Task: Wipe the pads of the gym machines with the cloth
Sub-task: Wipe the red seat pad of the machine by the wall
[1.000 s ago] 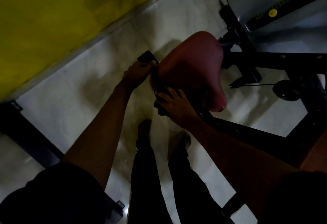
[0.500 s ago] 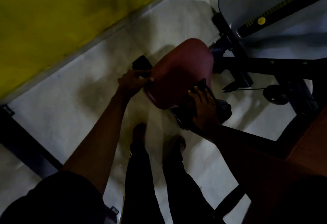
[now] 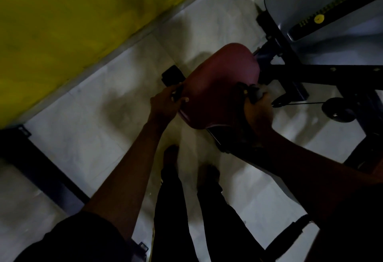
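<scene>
A dark red seat pad (image 3: pixel 219 87) of a gym machine sits in the middle of the view, tilted. My left hand (image 3: pixel 165 104) grips the pad's left edge, thumb on top. At the pad's right edge my right hand (image 3: pixel 258 108) is closed on a dark cloth (image 3: pixel 246 92), which it presses against the pad's side. The cloth is mostly hidden by my fingers and the dim light.
The black machine frame (image 3: pixel 310 73) runs right of the pad, with a small wheel (image 3: pixel 337 109). A grey curved panel with a yellow-marked bar (image 3: pixel 323 15) lies top right. A yellow wall (image 3: pixel 72 23) fills the top left. My legs stand on pale floor tiles (image 3: pixel 83 137).
My right hand with the cloth has travelled from the pad's near left edge along its near side to the right edge. The left hand stays on the left edge.
</scene>
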The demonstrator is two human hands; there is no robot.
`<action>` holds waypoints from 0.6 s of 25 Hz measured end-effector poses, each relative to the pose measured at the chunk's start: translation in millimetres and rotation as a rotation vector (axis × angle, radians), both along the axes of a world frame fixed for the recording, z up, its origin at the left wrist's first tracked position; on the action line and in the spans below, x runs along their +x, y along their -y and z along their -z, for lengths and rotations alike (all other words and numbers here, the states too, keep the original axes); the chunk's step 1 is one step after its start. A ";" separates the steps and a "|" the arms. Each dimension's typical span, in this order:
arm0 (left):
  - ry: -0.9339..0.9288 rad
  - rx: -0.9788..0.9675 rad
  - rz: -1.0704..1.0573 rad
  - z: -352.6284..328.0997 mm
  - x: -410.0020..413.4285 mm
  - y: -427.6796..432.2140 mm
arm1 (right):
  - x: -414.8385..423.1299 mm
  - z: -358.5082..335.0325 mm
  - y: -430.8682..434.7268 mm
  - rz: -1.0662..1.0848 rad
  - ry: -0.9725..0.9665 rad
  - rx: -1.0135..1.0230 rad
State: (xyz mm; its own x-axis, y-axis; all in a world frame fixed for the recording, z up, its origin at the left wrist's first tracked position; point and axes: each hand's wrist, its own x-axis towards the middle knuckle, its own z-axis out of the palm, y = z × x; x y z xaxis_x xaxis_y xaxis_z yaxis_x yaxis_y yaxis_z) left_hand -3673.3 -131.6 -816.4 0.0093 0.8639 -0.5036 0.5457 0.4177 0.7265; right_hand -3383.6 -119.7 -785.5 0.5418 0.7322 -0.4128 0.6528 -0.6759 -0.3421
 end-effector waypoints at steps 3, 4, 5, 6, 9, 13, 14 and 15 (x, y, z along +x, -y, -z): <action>-0.025 -0.125 0.211 -11.2 -7.3 -6.5 | 2.8 5.1 1.7 0.024 0.063 0.086; -0.002 -0.175 0.268 -21.2 -6.9 -8.5 | 4.7 2.2 0.7 0.035 0.041 0.073; 0.024 -0.207 0.285 -34.9 -4.5 -8.4 | 7.2 -2.0 0.4 0.036 0.006 0.041; 0.041 -0.209 0.273 -49.2 -1.0 -5.8 | 9.4 -8.1 -0.2 0.028 -0.023 0.017; 0.034 -0.147 0.144 -85.2 5.4 8.4 | 9.6 -28.5 2.5 -0.081 -0.033 0.010; 0.004 -0.080 -0.090 -143.9 11.9 19.1 | -4.9 -89.5 -12.6 -0.228 -0.170 -0.089; -0.011 -0.068 -0.142 -161.4 15.6 22.0 | -7.4 -107.1 -16.1 -0.290 -0.228 -0.054; -0.030 -0.057 -0.180 -178.0 19.6 26.7 | -8.7 -125.8 -18.9 -0.349 -0.280 -0.013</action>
